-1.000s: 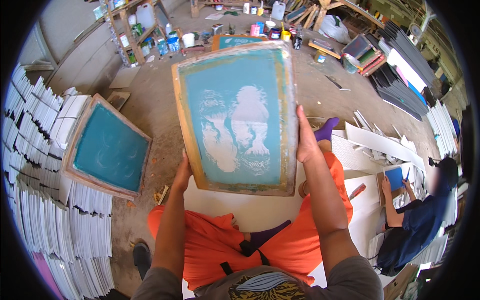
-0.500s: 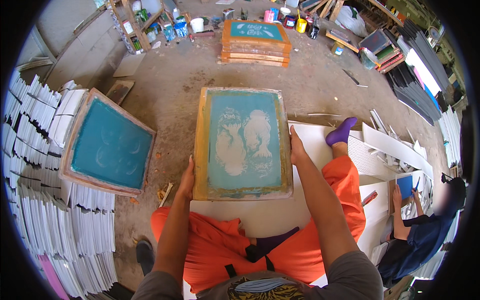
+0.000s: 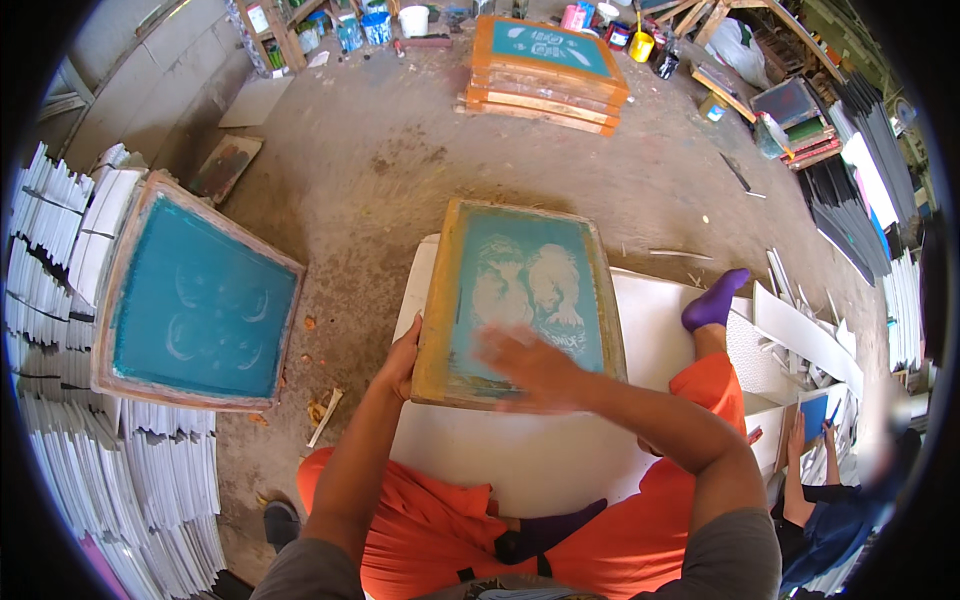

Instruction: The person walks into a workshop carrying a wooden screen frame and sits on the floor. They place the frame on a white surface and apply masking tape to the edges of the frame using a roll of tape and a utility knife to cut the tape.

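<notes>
A silk-screen printing frame (image 3: 533, 240) with a wooden border, teal mesh and pale printed figures stands before me, over a white board (image 3: 480, 450) at my crossed legs. My left hand (image 3: 403, 362) grips its left edge near the lower corner, the fingers partly hidden behind the frame. Across the lower part of the mesh lies my right hand (image 3: 535, 368), blurred by motion, with the fingers stretched out and nothing held. Whether it touches the mesh I cannot tell.
Another teal screen (image 3: 205, 295) leans at left against stacked white sheets (image 3: 130, 470). Ahead is a pile of screens (image 3: 545, 85) on the floor, with paint pots (image 3: 375, 28) behind. White offcuts (image 3: 805, 325) lie at right, near a seated person (image 3: 850, 510) holding a blue thing.
My right hand has left the frame's right edge and come over the lower mesh. My left hand keeps hold of the left edge. The frame appears farther right and tilted, as the whole view has shifted.
</notes>
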Demonstrator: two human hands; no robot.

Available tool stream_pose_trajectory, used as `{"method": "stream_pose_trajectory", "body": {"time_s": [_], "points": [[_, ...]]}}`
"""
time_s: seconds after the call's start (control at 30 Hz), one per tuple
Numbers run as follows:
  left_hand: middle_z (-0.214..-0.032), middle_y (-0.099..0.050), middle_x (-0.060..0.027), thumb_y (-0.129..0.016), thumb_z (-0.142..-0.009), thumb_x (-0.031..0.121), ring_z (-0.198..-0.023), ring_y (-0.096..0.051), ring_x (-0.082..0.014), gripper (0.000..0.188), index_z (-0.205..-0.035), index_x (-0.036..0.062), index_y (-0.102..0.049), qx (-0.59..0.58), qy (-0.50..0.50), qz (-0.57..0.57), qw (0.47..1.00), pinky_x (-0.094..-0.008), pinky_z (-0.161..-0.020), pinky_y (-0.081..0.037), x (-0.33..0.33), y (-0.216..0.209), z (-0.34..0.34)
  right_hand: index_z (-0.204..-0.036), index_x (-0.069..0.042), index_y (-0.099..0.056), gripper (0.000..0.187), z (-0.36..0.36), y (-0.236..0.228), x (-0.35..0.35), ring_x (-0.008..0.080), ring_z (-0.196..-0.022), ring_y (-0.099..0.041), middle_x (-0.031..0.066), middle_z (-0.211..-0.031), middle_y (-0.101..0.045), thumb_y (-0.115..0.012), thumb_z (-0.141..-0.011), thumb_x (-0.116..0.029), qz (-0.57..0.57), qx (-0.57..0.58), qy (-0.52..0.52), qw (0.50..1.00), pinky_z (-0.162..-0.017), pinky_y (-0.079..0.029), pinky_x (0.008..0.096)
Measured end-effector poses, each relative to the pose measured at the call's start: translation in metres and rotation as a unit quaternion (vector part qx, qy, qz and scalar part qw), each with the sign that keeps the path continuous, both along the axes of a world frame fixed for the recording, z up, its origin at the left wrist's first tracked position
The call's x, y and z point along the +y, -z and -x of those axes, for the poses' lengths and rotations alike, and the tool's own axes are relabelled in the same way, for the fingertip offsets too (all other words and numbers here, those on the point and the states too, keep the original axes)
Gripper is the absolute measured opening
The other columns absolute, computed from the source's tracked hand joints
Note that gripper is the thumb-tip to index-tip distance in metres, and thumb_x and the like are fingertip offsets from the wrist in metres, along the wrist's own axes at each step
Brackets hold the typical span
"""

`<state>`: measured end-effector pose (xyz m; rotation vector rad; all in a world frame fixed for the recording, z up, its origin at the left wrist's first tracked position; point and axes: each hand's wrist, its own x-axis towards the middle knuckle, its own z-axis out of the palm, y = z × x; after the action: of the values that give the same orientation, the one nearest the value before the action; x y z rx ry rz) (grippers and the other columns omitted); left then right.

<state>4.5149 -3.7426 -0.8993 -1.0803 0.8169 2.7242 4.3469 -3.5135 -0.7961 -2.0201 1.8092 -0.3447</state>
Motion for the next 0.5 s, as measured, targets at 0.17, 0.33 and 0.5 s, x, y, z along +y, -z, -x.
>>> {"method": "stream_pose_trajectory", "body": {"time_s": [0.17, 0.33, 0.5], "points": [[-0.126, -0.067, -0.0136, -0.037, -0.111, 0.054, -0.103, -0.071, -0.0227, 0.062, -0.146, 0.0051, -0.052, -0.013, -0.032, -0.03, 0.999, -0.0391, -0.083, -0.062, -0.001, 0.007, 0.002, -0.166, -0.016, -0.022, 0.086, -0.013, 0.044, -0.075, 0.0335, -0.16, -0.015, 0.014, -0.173, -0.018, -0.049, -0.1, -0.064, -0.007, -0.036, -0.157, 0.987, -0.128, -0.016, 0.0546], [-0.115, -0.07, -0.0098, -0.039, -0.112, 0.05, -0.093, -0.072, -0.0202, 0.058, -0.143, 0.0036, -0.056, -0.093, -0.025, 0.019, 0.995, -0.0377, -0.079, -0.062, -0.005, 0.004, 0.004, -0.163, -0.013, -0.033, 0.074, 0.116, 0.097, -0.169, 0.0335, -0.158, -0.023, 0.0139, -0.17, -0.028, -0.056, -0.102, -0.049, -0.131, -0.059, 0.103, 0.984, -0.127, -0.02, 0.0507], [-0.101, -0.07, -0.0075, -0.043, -0.111, 0.049, -0.078, -0.069, -0.018, 0.054, -0.132, 0.0033, -0.063, -0.115, -0.035, 0.03, 0.992, -0.035, -0.067, -0.058, -0.002, -0.008, 0.011, -0.16, -0.012, -0.038, 0.071, 0.183, 0.137, -0.191, 0.0336, -0.156, -0.027, 0.0156, -0.167, -0.034, -0.045, -0.105, -0.057, 0.04, 0.06, 0.209, 0.975, -0.128, -0.02, 0.0499]]}}
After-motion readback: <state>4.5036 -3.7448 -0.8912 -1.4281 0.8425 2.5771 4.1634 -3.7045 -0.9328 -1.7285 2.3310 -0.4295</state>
